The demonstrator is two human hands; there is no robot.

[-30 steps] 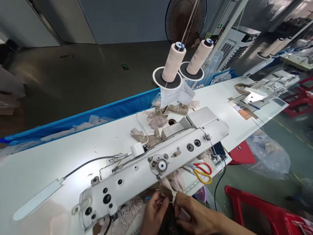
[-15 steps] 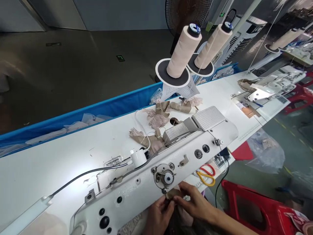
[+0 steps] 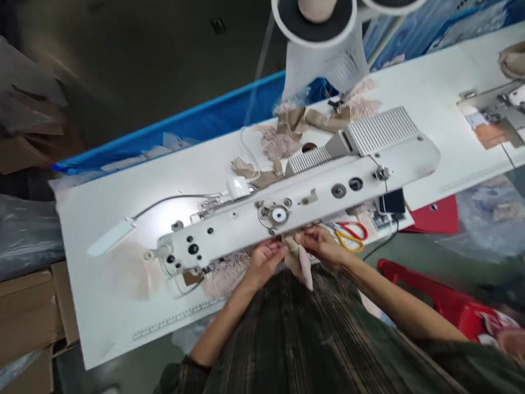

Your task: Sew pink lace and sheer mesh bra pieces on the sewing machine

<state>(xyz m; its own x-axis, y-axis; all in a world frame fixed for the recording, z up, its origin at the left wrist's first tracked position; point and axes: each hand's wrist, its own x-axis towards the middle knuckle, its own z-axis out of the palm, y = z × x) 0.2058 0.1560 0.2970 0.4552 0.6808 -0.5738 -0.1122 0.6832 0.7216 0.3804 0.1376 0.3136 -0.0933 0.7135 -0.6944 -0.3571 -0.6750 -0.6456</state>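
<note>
Between my two hands, in front of the white sewing machine (image 3: pixel 229 219), a beige fabric piece (image 3: pixel 293 257) with a pale pink end hangs down toward my lap. The fingertips of my left hand (image 3: pixel 262 262) pinch its left edge. On the other side, the fingers of my right hand (image 3: pixel 324 245) are closed on its upper right part, under the machine arm. Scissors (image 3: pixel 348 236) with red and yellow handles lie just right of my right hand. Pink lacy fabric (image 3: pixel 229 273) is spread under the machine's needle end at the left.
Behind the machine lie several tied beige and pink fabric bundles (image 3: pixel 281 142). A lamp (image 3: pixel 112 238) on a bendy neck lights the left tabletop. Thread stands (image 3: pixel 314 33) rise at the back. A red stool (image 3: pixel 430 295) is at the right, cardboard boxes (image 3: pixel 28 317) at the left.
The view has tilted down and swung left, bringing my lap, the table's left end and boxes into sight. Both hands still hold the fabric, which now shows more fully between them.
</note>
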